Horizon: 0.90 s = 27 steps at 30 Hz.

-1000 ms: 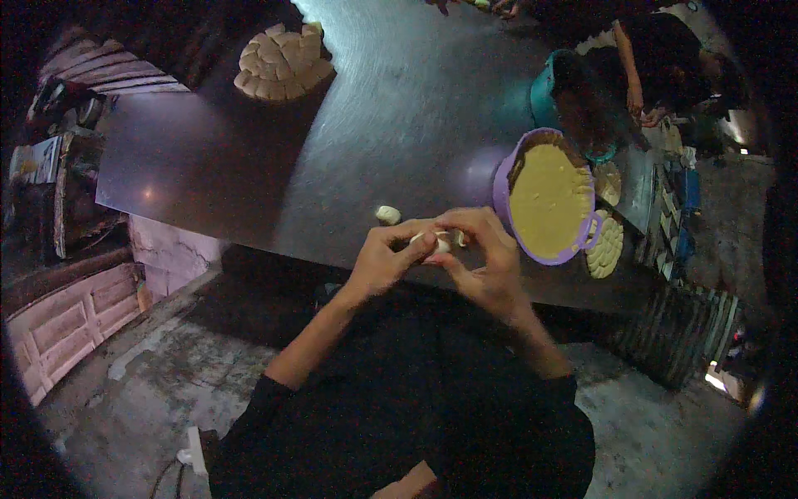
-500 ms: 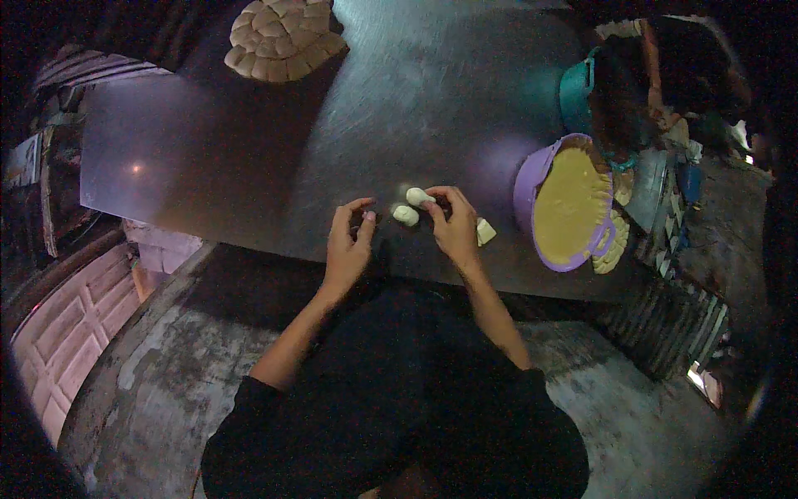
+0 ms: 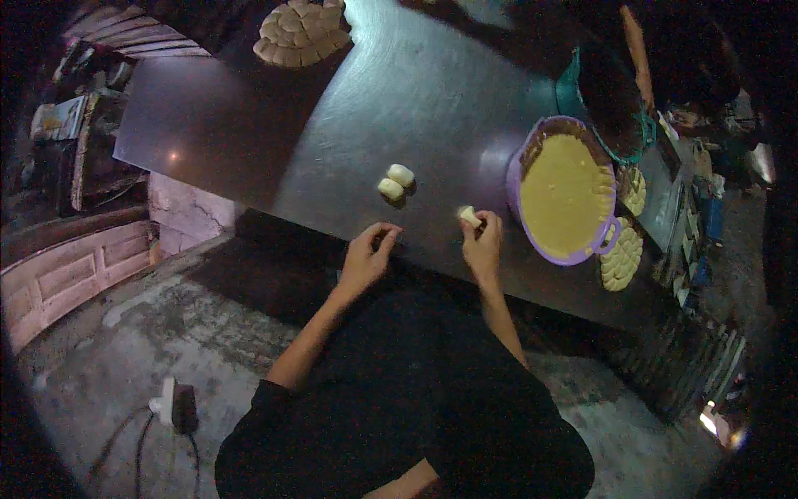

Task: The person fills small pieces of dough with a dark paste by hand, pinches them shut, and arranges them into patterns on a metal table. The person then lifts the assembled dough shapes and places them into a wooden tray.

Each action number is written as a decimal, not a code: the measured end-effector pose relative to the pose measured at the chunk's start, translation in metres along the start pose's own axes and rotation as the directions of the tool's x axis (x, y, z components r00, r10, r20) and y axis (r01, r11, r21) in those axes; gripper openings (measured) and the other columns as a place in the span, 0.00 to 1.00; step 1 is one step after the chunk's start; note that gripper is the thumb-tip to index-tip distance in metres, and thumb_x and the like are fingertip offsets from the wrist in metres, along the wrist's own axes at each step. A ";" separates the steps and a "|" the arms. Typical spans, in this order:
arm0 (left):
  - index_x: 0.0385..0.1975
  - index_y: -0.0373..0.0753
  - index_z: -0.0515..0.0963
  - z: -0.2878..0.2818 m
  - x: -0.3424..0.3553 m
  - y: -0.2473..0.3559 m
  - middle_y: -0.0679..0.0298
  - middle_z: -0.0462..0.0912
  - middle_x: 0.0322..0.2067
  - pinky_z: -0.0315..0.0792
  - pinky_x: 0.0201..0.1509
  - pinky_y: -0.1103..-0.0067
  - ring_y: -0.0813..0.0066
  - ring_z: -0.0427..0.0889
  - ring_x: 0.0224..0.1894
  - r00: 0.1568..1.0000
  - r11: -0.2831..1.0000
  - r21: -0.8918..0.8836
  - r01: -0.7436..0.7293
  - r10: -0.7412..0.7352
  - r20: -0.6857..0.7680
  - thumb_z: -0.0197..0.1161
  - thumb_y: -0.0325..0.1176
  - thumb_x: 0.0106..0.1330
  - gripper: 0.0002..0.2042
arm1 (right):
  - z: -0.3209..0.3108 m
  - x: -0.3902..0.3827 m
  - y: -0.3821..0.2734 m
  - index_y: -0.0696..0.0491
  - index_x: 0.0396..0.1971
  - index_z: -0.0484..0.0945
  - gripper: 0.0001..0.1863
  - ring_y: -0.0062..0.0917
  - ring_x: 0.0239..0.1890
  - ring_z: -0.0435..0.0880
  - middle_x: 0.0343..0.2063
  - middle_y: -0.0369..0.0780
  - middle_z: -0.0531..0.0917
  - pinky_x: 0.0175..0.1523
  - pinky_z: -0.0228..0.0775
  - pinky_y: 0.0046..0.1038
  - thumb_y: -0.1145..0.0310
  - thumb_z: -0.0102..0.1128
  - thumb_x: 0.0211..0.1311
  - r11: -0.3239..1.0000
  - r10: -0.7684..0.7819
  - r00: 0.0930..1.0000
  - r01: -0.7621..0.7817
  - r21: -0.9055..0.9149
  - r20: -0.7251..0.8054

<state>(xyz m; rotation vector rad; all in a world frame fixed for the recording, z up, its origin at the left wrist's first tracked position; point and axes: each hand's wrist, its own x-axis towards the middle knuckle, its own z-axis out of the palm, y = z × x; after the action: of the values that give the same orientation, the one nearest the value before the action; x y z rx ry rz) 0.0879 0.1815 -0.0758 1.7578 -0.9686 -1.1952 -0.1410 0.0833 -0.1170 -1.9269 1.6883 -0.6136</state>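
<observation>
My right hand (image 3: 483, 245) pinches a small pale dough piece (image 3: 469, 217) between thumb and fingers, just above the metal table near its front edge. My left hand (image 3: 368, 254) is by the table's front edge, fingers bent and a little apart, with nothing seen in them. Two smooth, rounded dough pieces (image 3: 401, 175) lie side by side on the table, beyond and between my hands. To the right of my right hand stands a purple tub (image 3: 515, 185) holding a smooth yellow mass (image 3: 565, 195).
A teal basket (image 3: 568, 91) stands behind the tub. Flat clusters of dough pieces lie right of the tub (image 3: 622, 256) and at the far left (image 3: 301, 35). Another person's arm (image 3: 637, 54) shows at the far right. A white power strip (image 3: 169, 403) with cords is on the floor.
My right hand has let go of a rounded dough piece, moved right, and taken hold of the pale piece that lay there. My left hand has drawn back toward the table edge.
</observation>
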 end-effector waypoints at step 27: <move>0.45 0.35 0.76 0.122 0.032 0.263 0.61 0.82 0.28 0.78 0.37 0.71 0.63 0.81 0.28 -0.219 -0.207 -0.235 -0.950 0.975 0.026 0.63 0.65 0.50 0.36 | -0.223 0.029 -0.090 0.57 0.61 0.65 0.40 0.21 0.43 0.82 0.40 0.39 0.83 0.51 0.73 0.24 0.69 0.76 0.47 0.094 -0.250 0.962 -0.085 0.992 0.106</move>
<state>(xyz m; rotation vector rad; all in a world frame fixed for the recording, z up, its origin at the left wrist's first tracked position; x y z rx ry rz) -0.0612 0.0247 0.1194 0.1444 -1.8039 -0.1908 -0.2086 0.0467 0.1127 -0.9085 0.5070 -1.1176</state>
